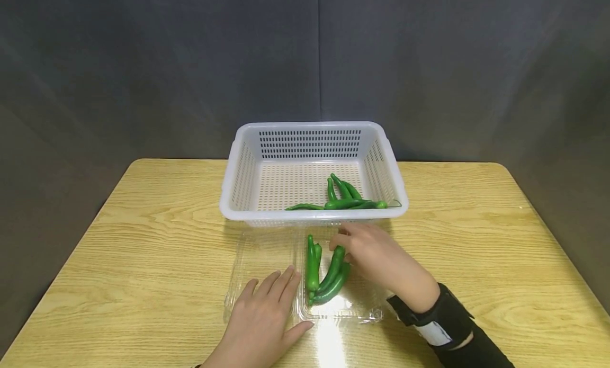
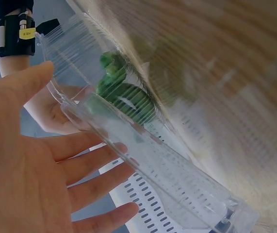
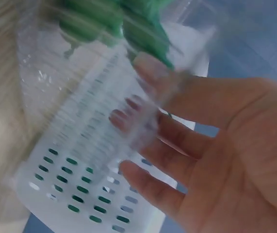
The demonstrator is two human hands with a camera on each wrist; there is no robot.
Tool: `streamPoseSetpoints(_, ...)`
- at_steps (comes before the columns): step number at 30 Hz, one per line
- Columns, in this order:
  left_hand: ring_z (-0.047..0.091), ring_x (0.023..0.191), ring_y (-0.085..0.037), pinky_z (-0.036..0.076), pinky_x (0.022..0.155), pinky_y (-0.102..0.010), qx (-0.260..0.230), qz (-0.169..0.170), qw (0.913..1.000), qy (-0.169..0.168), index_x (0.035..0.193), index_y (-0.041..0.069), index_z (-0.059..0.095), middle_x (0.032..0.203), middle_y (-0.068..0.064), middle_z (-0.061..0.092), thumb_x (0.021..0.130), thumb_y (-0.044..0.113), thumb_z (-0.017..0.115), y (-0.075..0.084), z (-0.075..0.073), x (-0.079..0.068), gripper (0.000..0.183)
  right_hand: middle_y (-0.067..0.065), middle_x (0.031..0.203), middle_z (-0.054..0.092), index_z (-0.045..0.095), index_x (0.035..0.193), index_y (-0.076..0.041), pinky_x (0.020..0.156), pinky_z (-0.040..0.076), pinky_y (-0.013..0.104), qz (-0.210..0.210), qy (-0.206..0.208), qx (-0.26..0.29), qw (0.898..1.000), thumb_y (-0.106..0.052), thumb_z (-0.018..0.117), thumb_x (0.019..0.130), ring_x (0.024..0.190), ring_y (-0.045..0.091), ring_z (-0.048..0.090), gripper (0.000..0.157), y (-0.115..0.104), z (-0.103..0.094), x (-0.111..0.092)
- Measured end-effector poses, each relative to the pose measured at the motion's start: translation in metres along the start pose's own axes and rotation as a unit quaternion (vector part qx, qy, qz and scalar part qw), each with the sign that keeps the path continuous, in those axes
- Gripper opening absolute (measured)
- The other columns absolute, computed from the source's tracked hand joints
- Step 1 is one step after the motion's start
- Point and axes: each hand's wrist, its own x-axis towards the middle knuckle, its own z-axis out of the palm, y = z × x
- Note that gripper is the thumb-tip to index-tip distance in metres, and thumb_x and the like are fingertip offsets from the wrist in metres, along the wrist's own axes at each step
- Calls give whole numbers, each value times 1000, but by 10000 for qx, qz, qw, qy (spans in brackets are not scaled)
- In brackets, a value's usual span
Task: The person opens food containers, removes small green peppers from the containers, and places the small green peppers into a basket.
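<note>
A clear plastic clamshell box (image 1: 362,304) lies unfolded on the table, its lid half (image 1: 269,246) to the left. Several long green peppers (image 1: 329,291) rest in the right half, two curved ones side by side. My right hand (image 1: 376,251) is over that half, fingertips beside the upper end of a curved pepper. In the right wrist view, thumb and fingers are apart with no pepper between them, and the peppers (image 3: 145,34) show blurred beyond the thumb. Fingers spread, my left hand (image 1: 264,310) rests over the lid half, its thumb pointing toward the box's near edge.
A white perforated basket (image 1: 310,215) stands just behind the box, with several green peppers (image 1: 350,203) in its near right part. The wooden table (image 1: 143,241) ends at a dark grey curtain (image 1: 190,71) at the back.
</note>
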Motion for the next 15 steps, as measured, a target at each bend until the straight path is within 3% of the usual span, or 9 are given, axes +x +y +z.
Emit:
streamPoseSetpoints(7,62,115,-26,54,88,-49,12,36,9999,96,135,5,58,137,-10,59,85,64,63,0,0,0,77,2,88,62,76,92,-14,74,54,34,12,216,16,9998,2,85,69,77,19,60,29,1,-7,0)
streamPoseSetpoints(15,62,115,-26,54,88,-50,-12,41,10000,20,135,4,58,137,-11,59,86,63,63,-1,-1,0,77,3,93,62,76,92,-13,78,55,36,-96,182,119,9997,-1,89,64,81,20,61,33,0,-14,-3)
